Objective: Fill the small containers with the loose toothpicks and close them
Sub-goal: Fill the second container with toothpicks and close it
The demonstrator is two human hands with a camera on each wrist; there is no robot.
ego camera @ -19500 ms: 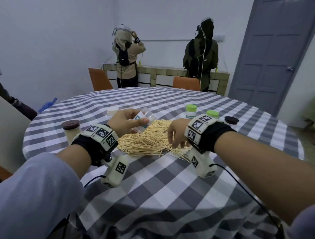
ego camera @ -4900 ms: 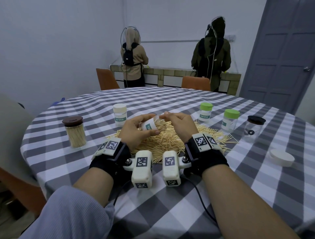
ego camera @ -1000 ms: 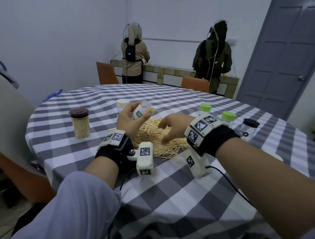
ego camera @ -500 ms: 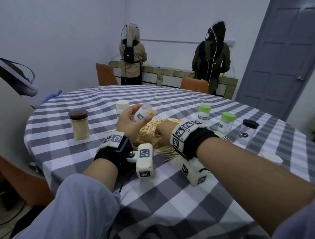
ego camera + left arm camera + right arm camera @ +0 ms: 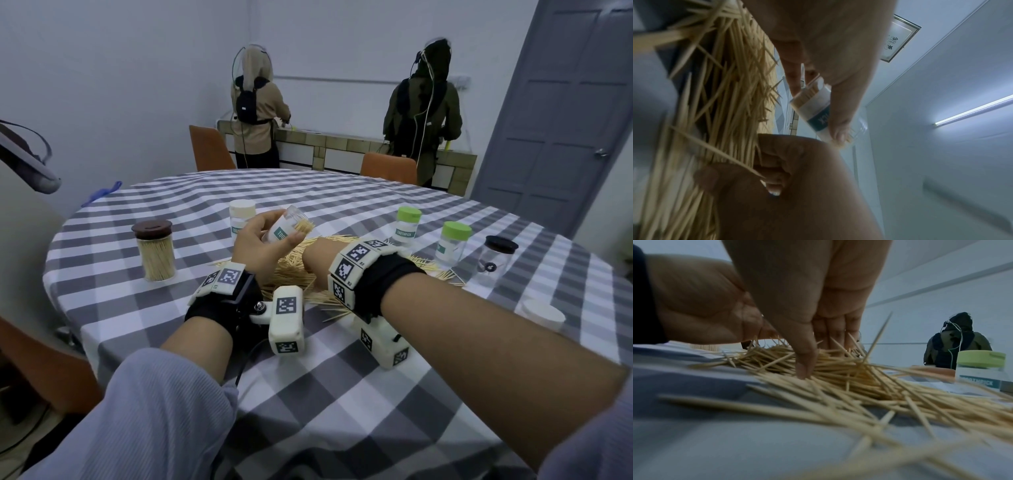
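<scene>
The head view looks forward and down from above my forearms across the checked table (image 5: pixel 342 394) to the far wall, taking in the toothpick pile (image 5: pixel 301 263) at mid-distance. The left wrist view sits low at the table, rolled sideways and facing up past my left hand (image 5: pixel 838 48) to the wall, very near the toothpick pile (image 5: pixel 725 97). The right wrist view lies almost at cloth level, facing far across the same pile (image 5: pixel 849 378) under my right hand (image 5: pixel 797 296); all three share it.
</scene>
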